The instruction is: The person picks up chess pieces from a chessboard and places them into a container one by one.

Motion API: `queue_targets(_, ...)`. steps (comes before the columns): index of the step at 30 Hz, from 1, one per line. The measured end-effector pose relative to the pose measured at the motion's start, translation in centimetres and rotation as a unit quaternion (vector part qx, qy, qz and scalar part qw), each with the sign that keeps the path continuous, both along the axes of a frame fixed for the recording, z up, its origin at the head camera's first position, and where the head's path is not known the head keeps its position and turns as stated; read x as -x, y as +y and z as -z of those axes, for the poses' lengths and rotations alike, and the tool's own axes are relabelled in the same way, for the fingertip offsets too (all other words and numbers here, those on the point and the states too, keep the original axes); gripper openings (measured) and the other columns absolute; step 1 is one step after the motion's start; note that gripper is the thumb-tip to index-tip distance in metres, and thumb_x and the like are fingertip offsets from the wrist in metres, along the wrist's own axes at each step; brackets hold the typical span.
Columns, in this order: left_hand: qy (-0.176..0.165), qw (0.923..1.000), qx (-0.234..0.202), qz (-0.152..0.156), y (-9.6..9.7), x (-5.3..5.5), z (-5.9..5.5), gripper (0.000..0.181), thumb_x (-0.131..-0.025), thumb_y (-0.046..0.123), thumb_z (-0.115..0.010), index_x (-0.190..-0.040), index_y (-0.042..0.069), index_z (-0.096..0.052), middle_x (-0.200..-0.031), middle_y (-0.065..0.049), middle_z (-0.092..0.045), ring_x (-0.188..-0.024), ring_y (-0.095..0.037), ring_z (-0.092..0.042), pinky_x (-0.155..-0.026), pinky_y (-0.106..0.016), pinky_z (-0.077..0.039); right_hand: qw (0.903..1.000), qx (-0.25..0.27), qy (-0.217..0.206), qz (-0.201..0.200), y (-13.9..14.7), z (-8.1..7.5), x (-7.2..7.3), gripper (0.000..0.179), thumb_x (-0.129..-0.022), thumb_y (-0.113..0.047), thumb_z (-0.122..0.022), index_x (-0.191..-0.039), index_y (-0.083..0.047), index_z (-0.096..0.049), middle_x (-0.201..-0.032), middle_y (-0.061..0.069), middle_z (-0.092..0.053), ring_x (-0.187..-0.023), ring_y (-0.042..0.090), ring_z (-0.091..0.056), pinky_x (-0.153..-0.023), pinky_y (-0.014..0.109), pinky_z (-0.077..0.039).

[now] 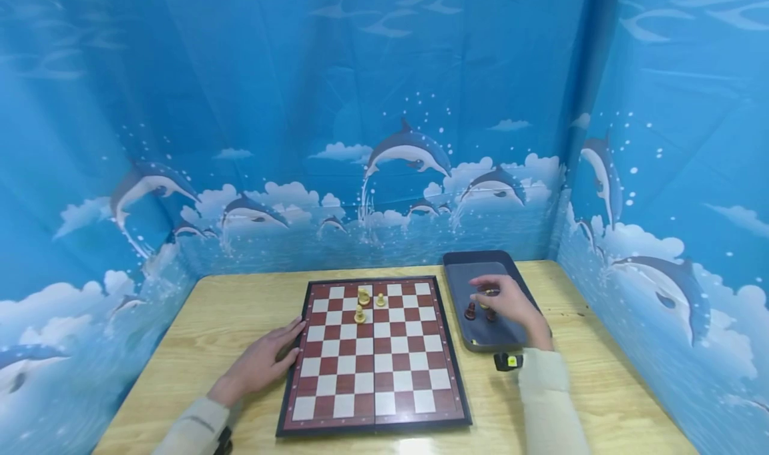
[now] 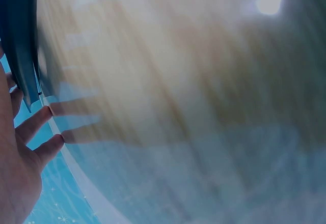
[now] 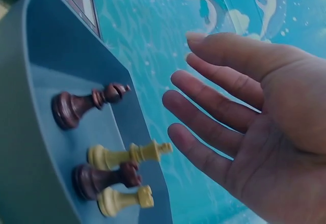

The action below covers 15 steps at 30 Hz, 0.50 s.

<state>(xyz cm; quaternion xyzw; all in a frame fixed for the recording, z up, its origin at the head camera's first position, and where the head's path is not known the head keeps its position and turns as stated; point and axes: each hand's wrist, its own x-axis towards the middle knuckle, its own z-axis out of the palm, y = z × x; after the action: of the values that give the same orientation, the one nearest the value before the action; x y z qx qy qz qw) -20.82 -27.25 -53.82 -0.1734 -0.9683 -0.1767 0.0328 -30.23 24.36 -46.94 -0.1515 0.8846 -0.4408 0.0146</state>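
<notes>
My left hand (image 1: 261,358) lies by the left edge of the chessboard (image 1: 441,381), fingertips right at its frame. In the left wrist view, the fingers (image 2: 36,124) look straight and spread beside the dark board edge. My right hand (image 1: 510,301) hovers over a dark tray (image 1: 474,258), fingers apart and nothing between them. Inside it, the right wrist view shows a dark bishop (image 3: 76,107), a cream king (image 3: 114,157), a dark chess piece (image 3: 97,180) and a cream rook (image 3: 122,201), all upright.
Near the board's far side stand a cream knight (image 1: 363,297), a cream pawn (image 1: 380,300) and another cream piece (image 1: 359,315). The wooden table (image 1: 234,301) meets a blue dolphin curtain (image 1: 288,135) at the back and sides.
</notes>
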Motion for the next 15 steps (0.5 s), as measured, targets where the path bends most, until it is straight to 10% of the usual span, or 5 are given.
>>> queue_targets(15,-0.002,1.0,-0.001,0.002,-0.1,0.0,-0.2,0.058,-0.095,0.048,-0.044,-0.145,0.025,-0.031,-0.152,0.002,-0.028,-0.131,-0.028,-0.039,-0.104,-0.05,-0.036,0.9981,0.016,-0.007,-0.059,-3.2,0.7,0.5,0.035,-0.088,-0.018,-0.065,-0.12,-0.005,-0.061,-0.117,0.02,-0.061,-0.101,0.028,-0.061,-0.08,0.037,-0.055)
